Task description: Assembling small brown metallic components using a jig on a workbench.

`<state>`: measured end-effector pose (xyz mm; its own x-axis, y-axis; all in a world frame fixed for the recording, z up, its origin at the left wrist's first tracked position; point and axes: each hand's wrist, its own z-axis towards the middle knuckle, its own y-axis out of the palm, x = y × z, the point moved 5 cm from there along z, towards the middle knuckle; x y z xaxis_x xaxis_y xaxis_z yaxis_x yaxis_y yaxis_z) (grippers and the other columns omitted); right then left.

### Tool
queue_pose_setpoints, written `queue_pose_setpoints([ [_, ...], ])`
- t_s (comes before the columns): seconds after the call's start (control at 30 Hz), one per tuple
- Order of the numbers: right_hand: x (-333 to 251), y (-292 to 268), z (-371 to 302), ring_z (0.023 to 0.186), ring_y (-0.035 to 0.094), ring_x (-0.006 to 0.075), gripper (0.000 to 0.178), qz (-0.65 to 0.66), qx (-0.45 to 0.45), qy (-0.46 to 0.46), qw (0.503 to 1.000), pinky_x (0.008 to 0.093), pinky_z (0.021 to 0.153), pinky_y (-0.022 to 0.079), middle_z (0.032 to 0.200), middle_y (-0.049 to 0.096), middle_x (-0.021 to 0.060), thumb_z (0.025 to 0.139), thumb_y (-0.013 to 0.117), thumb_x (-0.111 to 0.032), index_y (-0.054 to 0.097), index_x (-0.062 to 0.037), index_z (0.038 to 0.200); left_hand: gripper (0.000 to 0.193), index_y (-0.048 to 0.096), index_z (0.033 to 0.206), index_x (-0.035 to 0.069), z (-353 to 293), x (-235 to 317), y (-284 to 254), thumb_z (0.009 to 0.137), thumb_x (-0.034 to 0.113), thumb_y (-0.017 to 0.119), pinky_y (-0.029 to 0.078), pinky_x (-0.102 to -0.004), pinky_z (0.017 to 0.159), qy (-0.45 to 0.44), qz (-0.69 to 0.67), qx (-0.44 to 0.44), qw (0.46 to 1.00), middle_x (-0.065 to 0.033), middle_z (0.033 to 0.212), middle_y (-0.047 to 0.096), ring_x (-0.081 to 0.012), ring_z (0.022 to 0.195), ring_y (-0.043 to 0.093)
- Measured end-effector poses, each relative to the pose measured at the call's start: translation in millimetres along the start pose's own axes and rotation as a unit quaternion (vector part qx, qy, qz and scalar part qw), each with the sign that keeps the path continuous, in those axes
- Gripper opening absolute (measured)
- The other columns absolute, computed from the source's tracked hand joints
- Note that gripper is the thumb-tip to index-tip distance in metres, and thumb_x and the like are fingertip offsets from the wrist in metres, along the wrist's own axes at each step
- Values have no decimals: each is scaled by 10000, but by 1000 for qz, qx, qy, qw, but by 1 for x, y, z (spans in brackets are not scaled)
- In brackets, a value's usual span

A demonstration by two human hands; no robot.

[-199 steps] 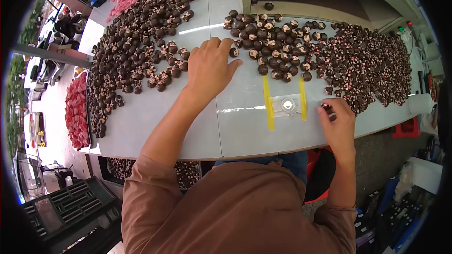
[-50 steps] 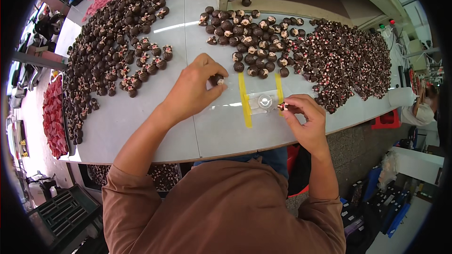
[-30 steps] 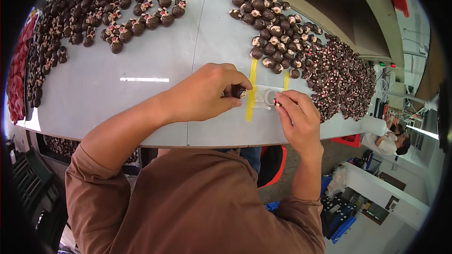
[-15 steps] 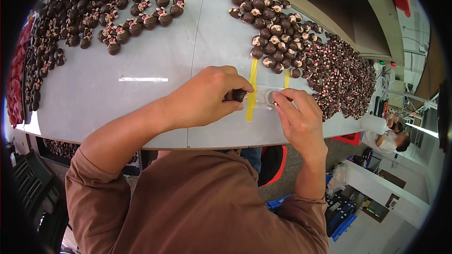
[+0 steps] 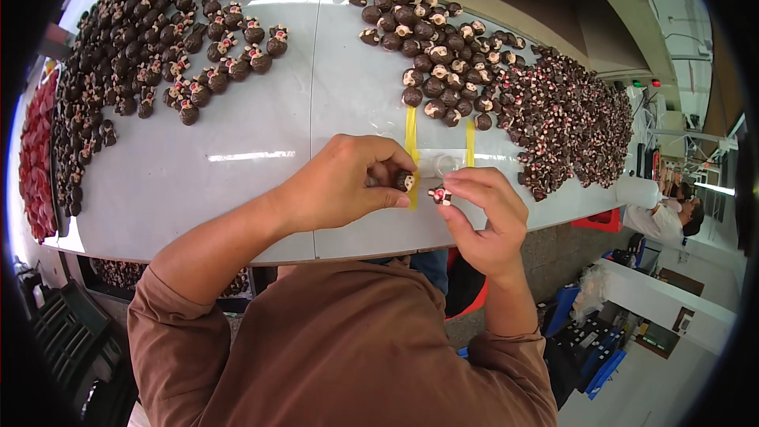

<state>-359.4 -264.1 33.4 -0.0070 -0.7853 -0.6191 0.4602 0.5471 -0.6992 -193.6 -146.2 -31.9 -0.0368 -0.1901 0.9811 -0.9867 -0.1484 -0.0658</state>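
Observation:
Between the thumb and fingers of my left hand (image 5: 340, 182) is a small dark-brown figurine head (image 5: 405, 181) with a cream patch on its right side. My right hand (image 5: 490, 213) pinches a small figurine body (image 5: 439, 194) in dark brown, cream and red. The two pieces face each other a short gap apart, above the table's near part. Just beyond them a small clear round dish (image 5: 447, 164) sits between two strips of yellow tape (image 5: 411, 138) on the grey tabletop (image 5: 261, 130).
Joined figurines (image 5: 190, 87) crowd the table's left side. Loose brown heads (image 5: 439, 63) lie beyond my hands, beside a large heap of small bodies (image 5: 565, 122) at right. Pink-red bags (image 5: 35, 162) line the far left. A co-worker (image 5: 668, 217) is at the far right.
My right hand has drawn back toward me from the clear dish, and the small body now shows in its fingers. My left hand has turned the head slightly, baring its cream patch. The view has shifted.

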Motion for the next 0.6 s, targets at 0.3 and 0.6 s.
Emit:
queue_pose_setpoints([
  [0.3,-1,15,-4,913,706,279,309,5,56,-8,998,378,801,534,1047,760,88,760,877,-22,768,-53,1047,355,690,1233,-35,2,-6,6,910,-4,833,611,-280,919,-63,-121,-51,989,-93,1110,766,-125,1004,728],
  [0.6,-5,16,0,908,697,290,320,-38,26,-33,998,387,801,529,1040,753,93,746,869,-8,757,-41,1044,353,680,1232,-45,0,-4,5,916,1,830,616,-287,922,-63,-117,-53,990,-106,1111,766,-140,1029,737],
])
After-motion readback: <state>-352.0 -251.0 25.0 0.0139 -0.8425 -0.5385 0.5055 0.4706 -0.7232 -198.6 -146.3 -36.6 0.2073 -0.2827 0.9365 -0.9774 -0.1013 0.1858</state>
